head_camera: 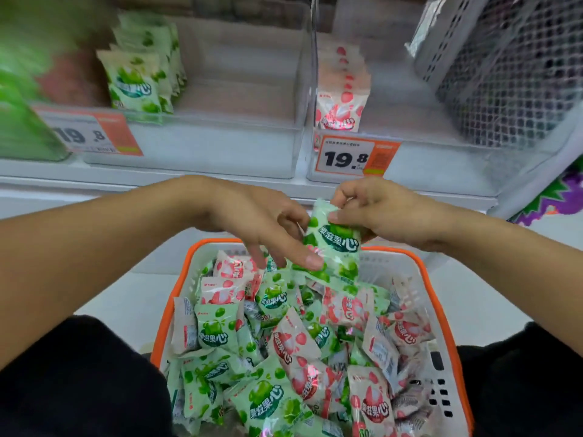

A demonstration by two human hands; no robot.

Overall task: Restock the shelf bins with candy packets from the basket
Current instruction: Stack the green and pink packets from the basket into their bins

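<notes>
Item: 1 green candy packet (331, 244), lifted above the basket (441, 310). My right hand (375, 212) pinches its top edge; my left hand (268, 228) holds its lower part. Step: picking. Next, I judge: carry to the left bin (220, 146), behind the green packets (138, 80) there.

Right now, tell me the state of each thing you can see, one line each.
Green packet: lifted above the basket, held by both hands.
Right hand: pinching the packet's top.
Left hand: fingers on the packet's lower edge.
Basket: full of mixed green and pink packets.
Left bin: few green packets, mostly bare.
Right bin: few pink packets.
</notes>
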